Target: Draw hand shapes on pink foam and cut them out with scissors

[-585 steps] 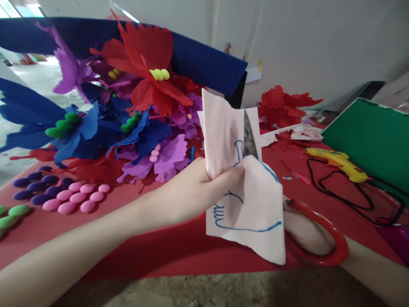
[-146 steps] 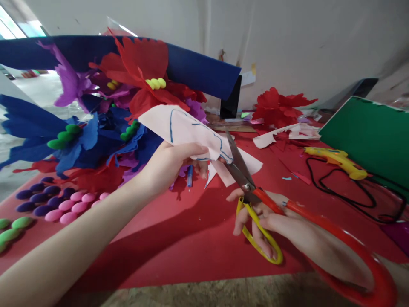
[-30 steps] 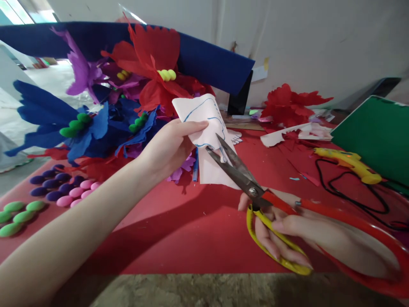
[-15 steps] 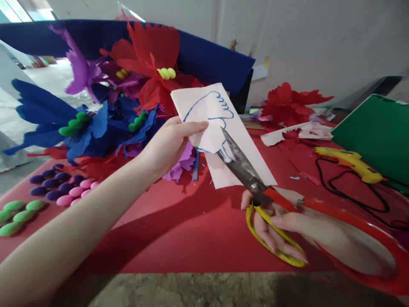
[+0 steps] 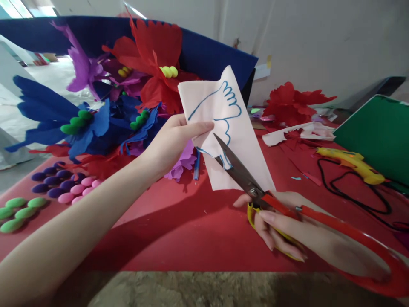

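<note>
Pinched in my left hand [image 5: 174, 143] is a folded sheet of pale pink paper [image 5: 246, 149] marked with a blue scalloped outline. Part of its lower edge is cut along the line. My right hand [image 5: 284, 226] grips a pair of scissors [image 5: 244, 175] with red and yellow handles. The scissor blades are parted around the narrow lower end of the drawing, the upper blade lying in front of the paper. A blue pen [image 5: 197, 166] and a purple ruffled paper piece [image 5: 182, 164] lie just behind my left hand.
Red [image 5: 156, 55], purple and blue paper butterflies [image 5: 57, 113] crowd the back left. Purple, pink and green oval pieces [image 5: 25, 212] sit at the left edge. A yellow glue gun [image 5: 351, 164] with a black cord, paper scraps [image 5: 297, 131] and a green board [image 5: 373, 136] are at the right.
The paper has shifted slightly right and its upper part has turned up, showing more of the blue outline. The scissor blades have closed a little, and the handles have come closer together.
</note>
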`<state>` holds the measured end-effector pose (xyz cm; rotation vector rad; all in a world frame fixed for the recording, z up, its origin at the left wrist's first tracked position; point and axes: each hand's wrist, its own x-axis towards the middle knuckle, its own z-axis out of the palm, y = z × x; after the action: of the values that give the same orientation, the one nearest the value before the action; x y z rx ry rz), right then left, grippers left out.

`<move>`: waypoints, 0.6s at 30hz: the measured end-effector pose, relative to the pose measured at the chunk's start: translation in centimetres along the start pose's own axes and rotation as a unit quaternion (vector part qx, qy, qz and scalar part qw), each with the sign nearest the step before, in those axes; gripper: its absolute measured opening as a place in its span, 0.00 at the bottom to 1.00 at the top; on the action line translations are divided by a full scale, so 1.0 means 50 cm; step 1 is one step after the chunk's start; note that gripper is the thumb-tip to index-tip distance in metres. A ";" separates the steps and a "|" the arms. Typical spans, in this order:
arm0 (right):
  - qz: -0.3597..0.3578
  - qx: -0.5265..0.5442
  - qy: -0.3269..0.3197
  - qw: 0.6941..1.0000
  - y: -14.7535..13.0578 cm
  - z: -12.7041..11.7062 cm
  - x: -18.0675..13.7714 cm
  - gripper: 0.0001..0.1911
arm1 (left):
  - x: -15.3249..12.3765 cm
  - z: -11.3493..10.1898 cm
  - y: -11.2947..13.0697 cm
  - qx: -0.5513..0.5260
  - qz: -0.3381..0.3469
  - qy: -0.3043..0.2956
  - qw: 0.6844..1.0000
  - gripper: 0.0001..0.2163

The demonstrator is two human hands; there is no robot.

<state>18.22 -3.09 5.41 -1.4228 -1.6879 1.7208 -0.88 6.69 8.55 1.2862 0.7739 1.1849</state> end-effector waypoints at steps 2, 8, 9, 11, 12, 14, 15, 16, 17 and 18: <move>0.006 0.008 -0.001 1.000 -0.004 0.001 -0.002 0.20 | -0.001 0.002 0.002 -0.010 -0.008 -0.013 1.000 0.06; 0.009 0.005 0.010 1.000 -0.007 -0.001 -0.007 0.19 | -0.004 0.006 0.009 -0.008 -0.023 -0.013 1.000 0.13; 0.011 0.002 0.012 1.000 -0.005 -0.001 -0.007 0.19 | -0.004 0.006 0.009 -0.008 -0.024 -0.011 1.000 0.14; 0.016 -0.003 0.017 1.000 0.000 -0.003 -0.006 0.18 | -0.003 0.005 0.008 -0.003 -0.026 -0.012 1.000 0.16; 0.016 -0.008 0.020 1.000 0.002 -0.004 -0.005 0.19 | -0.003 0.005 0.008 0.002 -0.024 -0.015 1.000 0.15; 0.017 -0.023 0.031 0.999 0.003 -0.006 -0.005 0.19 | -0.001 0.003 0.005 0.017 -0.025 -0.020 0.999 0.11; 0.018 -0.033 0.036 0.999 0.002 -0.007 -0.004 0.19 | -0.001 0.002 0.005 0.023 -0.026 -0.020 0.999 0.11; 0.018 -0.046 0.036 0.998 -0.001 -0.007 -0.004 0.19 | -0.001 0.002 0.004 0.029 -0.029 -0.017 0.999 0.12; 0.015 -0.058 0.036 0.998 -0.004 -0.006 -0.004 0.18 | -0.001 0.002 0.004 0.034 -0.030 -0.012 0.999 0.14; 0.012 -0.066 0.037 0.997 -0.008 -0.005 -0.004 0.16 | 0.000 0.002 0.005 0.040 -0.032 -0.007 0.999 0.15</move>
<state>18.34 -3.04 5.89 -1.5497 -1.7802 1.5747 -0.82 6.60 8.80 1.3241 0.8534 1.1031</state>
